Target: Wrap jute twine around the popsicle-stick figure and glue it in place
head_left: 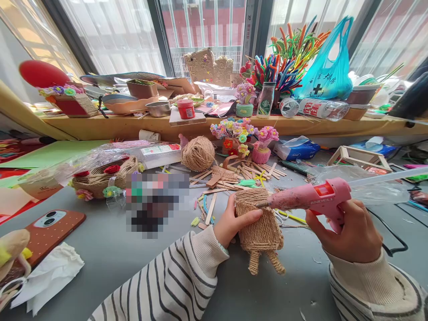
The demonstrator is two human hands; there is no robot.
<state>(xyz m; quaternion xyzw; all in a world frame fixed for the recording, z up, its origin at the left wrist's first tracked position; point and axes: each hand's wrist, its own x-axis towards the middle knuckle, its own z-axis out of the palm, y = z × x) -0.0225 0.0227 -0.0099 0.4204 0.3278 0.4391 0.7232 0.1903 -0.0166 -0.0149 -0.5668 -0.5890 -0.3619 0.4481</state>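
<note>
My left hand point(236, 219) grips a small twine-wrapped figure point(261, 227) by its side, thumb across the front. The figure has a boxy body and two short legs pointing down toward me. In my right hand point(351, 232) is a pink hot glue gun point(301, 197), with fingers wrapped round its handle. A long clear glue stick point(388, 177) juts from its back end. The gun's nozzle meets the upper front of the figure; whether glue is coming out cannot be seen. Behind the figure lie wooden craft sticks point(227, 174) and a ball of twine point(198, 153).
A twine basket with flowers point(103, 178) stands to the left, near a phone point(55, 227) and crumpled tissue point(50, 278). Flower pots point(261, 154) sit behind the sticks. At right are a wooden frame point(359, 158) and a black cable point(394, 249). A crowded ledge point(133, 127) runs along the windows.
</note>
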